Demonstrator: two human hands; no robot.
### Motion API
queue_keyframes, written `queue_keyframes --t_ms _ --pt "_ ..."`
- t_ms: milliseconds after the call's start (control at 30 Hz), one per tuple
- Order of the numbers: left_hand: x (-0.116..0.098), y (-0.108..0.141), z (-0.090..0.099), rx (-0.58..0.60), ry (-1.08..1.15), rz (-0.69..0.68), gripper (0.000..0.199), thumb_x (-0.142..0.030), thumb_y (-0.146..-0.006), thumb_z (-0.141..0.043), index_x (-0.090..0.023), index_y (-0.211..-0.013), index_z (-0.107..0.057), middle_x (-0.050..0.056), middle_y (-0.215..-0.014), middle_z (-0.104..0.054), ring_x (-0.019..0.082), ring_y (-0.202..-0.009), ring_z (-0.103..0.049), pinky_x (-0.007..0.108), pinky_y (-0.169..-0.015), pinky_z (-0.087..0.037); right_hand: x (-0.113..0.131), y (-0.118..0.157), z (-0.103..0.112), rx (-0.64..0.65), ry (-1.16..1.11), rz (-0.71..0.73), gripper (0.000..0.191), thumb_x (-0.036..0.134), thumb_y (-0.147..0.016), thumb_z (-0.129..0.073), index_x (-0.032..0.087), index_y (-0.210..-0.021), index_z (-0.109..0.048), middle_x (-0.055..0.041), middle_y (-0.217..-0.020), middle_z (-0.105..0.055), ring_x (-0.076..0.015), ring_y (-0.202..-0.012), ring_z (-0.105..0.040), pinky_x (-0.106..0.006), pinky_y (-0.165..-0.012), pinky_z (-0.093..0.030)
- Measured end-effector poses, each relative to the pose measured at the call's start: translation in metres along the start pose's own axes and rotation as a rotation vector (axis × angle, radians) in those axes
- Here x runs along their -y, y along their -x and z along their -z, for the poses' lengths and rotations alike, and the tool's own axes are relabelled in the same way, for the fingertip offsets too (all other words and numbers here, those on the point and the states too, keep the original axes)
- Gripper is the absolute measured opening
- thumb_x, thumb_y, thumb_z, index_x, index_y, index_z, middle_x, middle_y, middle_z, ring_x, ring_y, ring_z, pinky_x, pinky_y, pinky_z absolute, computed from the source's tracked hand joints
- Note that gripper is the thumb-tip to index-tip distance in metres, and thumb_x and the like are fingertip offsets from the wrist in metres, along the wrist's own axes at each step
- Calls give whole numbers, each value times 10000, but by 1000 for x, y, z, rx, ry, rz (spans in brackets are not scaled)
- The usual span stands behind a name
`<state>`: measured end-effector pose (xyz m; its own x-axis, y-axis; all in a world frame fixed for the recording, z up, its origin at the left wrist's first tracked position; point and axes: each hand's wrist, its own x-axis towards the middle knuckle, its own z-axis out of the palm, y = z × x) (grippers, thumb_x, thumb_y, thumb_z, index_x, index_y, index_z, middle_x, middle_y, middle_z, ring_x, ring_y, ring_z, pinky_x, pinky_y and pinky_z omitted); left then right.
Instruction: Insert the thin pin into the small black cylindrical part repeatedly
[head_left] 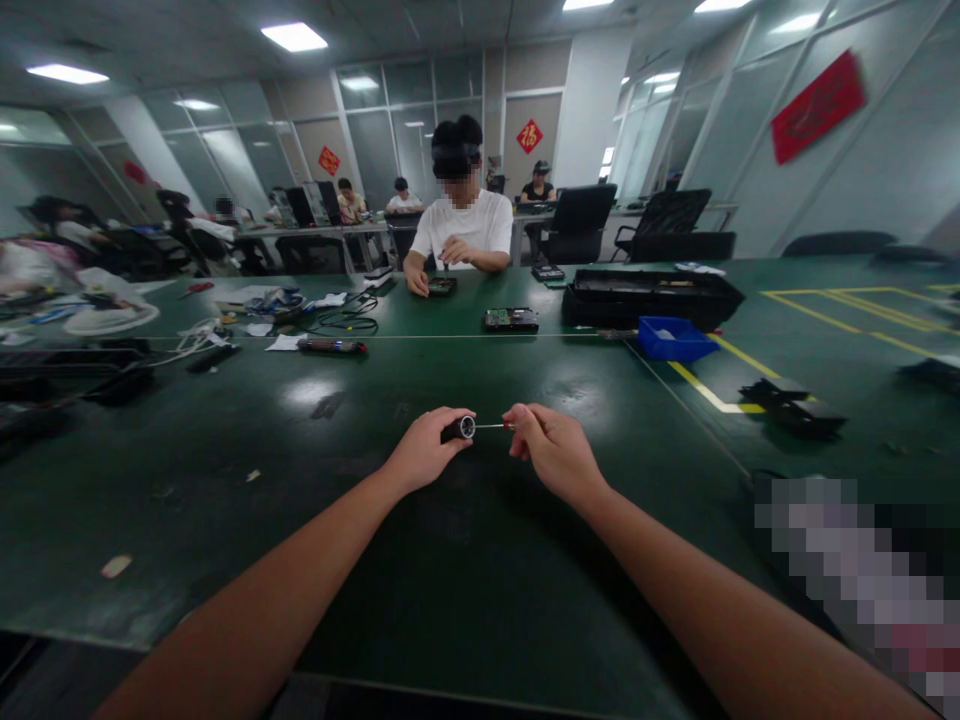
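Low over the middle of the green table, my left hand [426,450] is closed around a short black cylinder [454,430]. The cylinder's round end, with a pale ring and spokes inside, faces me. My right hand [559,452] grips a thin screwdriver [491,426] with a bit of red showing at the fingers; most of its handle is hidden in the palm. The metal shaft points left, and its tip meets the right side of the cylinder's end. Whether the tip is inside or only touching, I cannot tell.
Across the green table [360,560] a person in white works on a small circuit-board device [442,287]. Another board device [511,319], a long black housing [652,297], a blue bin [675,340] and black parts [793,410] lie ahead and right. Cables [349,315] and a dark tube [332,346] lie left.
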<state>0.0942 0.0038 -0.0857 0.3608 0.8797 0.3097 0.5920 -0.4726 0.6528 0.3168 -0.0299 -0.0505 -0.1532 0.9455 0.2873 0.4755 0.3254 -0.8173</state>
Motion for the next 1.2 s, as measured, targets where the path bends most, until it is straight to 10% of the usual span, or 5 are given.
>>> queue_keyframes --t_ms 167,667,1200 --pt "1 0 0 1 -4 5 390 -208 -851 -689 -254 -1237 -651 43 -1214 -664 230 -1118 -596 401 -1022 -427 -4 -1 -1 0 -67 17 282 337 -948 -510 207 -1176 -611 -16 -816 -696 -176 -756 -668 -298 -689 -488" --pt "0 0 0 -5 -10 19 395 -205 -844 -696 -242 -1235 -653 56 -1214 -663 233 -1121 -601 402 -1024 -437 -5 1 -5 24 -78 -21 286 429 -976 -428 220 -992 -622 12 -696 -606 -166 -672 -598 -297 -645 -451" --pt "-4 -3 7 -84 33 -67 380 -218 -865 -684 -248 -1242 -645 51 -1238 -663 218 -1168 -591 401 -1076 -399 -18 -9 -14 -114 -643 -225 372 542 -877 -605 178 -936 -652 -70 -831 -683 -191 -777 -673 -390 -831 -562"
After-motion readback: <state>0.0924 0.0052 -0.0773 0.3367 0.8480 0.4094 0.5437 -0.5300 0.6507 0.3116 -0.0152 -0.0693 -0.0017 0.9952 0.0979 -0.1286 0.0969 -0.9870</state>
